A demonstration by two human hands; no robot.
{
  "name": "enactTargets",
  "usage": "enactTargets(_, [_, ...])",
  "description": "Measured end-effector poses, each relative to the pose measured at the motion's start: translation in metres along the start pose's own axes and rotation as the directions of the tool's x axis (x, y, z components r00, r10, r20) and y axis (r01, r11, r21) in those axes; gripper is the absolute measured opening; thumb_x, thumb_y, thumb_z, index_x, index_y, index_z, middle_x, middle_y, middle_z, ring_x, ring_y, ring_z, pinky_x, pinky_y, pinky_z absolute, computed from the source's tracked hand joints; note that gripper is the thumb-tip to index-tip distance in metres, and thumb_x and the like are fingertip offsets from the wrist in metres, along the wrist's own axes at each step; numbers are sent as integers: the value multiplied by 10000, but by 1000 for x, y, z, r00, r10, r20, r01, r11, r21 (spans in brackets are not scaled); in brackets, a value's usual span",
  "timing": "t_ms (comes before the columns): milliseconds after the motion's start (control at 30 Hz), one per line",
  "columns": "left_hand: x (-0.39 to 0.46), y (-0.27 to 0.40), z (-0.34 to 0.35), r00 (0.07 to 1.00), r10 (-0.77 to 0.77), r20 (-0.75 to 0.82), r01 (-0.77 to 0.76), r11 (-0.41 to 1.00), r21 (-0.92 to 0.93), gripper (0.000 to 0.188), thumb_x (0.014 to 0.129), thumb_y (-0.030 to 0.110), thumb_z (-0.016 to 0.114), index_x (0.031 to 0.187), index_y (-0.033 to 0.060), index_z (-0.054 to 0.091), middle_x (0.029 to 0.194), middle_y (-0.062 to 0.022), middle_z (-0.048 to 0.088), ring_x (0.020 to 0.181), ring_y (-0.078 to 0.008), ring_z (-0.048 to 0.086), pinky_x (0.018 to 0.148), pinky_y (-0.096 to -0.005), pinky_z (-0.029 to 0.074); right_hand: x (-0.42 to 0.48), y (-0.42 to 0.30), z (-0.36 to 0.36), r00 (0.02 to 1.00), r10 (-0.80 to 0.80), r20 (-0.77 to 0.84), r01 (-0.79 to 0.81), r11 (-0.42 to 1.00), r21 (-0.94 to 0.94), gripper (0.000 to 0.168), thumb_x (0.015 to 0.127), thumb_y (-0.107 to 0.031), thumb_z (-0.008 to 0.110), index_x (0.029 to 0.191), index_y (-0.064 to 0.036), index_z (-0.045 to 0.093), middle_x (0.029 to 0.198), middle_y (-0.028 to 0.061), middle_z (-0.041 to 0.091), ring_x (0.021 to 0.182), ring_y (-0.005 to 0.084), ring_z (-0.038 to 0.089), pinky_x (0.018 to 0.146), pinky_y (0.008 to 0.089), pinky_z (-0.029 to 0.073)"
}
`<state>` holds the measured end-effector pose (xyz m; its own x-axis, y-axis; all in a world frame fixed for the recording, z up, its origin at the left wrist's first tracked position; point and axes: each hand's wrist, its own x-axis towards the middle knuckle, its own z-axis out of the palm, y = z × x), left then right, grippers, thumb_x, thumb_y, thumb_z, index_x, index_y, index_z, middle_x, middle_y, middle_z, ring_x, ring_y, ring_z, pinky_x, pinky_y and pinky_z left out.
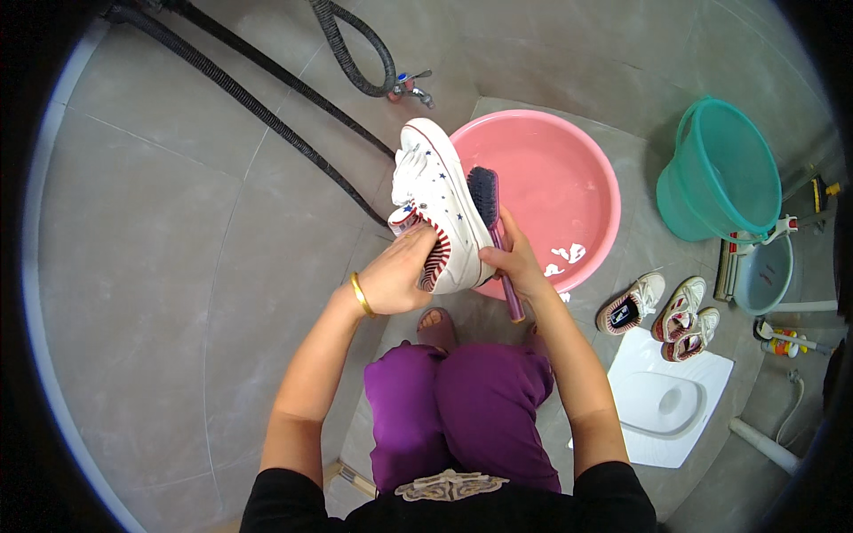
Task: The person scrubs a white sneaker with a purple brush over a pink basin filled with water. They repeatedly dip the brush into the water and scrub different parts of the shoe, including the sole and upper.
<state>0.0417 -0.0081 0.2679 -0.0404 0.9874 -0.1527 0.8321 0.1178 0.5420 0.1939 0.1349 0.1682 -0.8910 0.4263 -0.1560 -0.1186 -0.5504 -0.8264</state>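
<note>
My left hand (400, 270) is pushed partly into the opening of a white canvas sneaker (443, 193), its fingers hidden by the red-and-white striped lining. Small blue stars dot the shoe's side, and its toe points away from me. In my right hand (518, 263) is the purple handle of a scrub brush (485, 193) with dark bristles. The brush head lies beside the shoe's sole; whether the bristles touch it I cannot tell. My right thumb rests against the heel. Behind and beneath both stands a pink plastic basin (566, 193) holding water, with white foam patches near its close rim.
A wall tap (413, 90) and black corrugated hoses (253, 113) are beyond the basin. To the right are a green bucket (700, 180), a pale blue basin (766, 280), several sneakers (680, 310) and a white squat toilet (666, 440).
</note>
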Motion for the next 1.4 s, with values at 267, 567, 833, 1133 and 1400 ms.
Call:
enactTargets(267, [10, -8, 48, 946, -311, -95, -250, -508, -824, 711, 900, 588, 404, 1401, 90, 326, 1412, -69, 401, 1283, -274, 376, 1088, -438, 259, 22, 11, -1, 992, -120, 39, 122, 990, -72, 1006, 640, 42, 755, 1456, -72, 178, 1240, 82, 498, 920, 114, 553, 628, 218, 459])
enactTargets(567, [38, -62, 70, 822, -548, -154, -375, -319, -870, 532, 981, 422, 357, 1366, 57, 383, 1366, -67, 467, 1258, -238, 429, 1063, -408, 309, 60, 57, -47, 995, 50, -81, -82, 884, -460, 729, 811, -129, 645, 1437, -111, 272, 1208, 142, 549, 939, 264, 620, 816, 343, 481])
enactTargets(833, [25, -124, 126, 617, -786, -28, 26, 55, -998, 634, 969, 459, 383, 1380, -20, 321, 1397, -106, 405, 1273, -218, 397, 1055, -357, 312, 86, 131, -132, 848, 73, -524, -522, -49, -851, 527, 892, -171, 442, 1405, -240, 343, 1058, 202, 625, 930, 344, 639, 794, 470, 495])
enactTargets(1133, [27, -135, 133, 725, -688, 10, -133, -155, -979, 670, 952, 527, 349, 1392, 23, 313, 1398, -96, 411, 1280, -226, 390, 1061, -380, 310, 92, 131, -152, 958, 93, -272, -288, 308, -907, 427, 897, -184, 517, 1323, -209, 497, 801, 106, 627, 683, 210, 625, 616, 349, 501])
enactTargets(1400, [39, -90, 86, 794, -604, -63, -271, -260, -927, 657, 953, 530, 328, 1412, 61, 296, 1402, -66, 418, 1276, -230, 408, 1062, -395, 318, 74, 68, -165, 897, 112, -427, -290, 878, -380, 399, 895, -231, 592, 1280, -131, 548, 706, 39, 577, 475, 116, 486, 420, 276, 387])
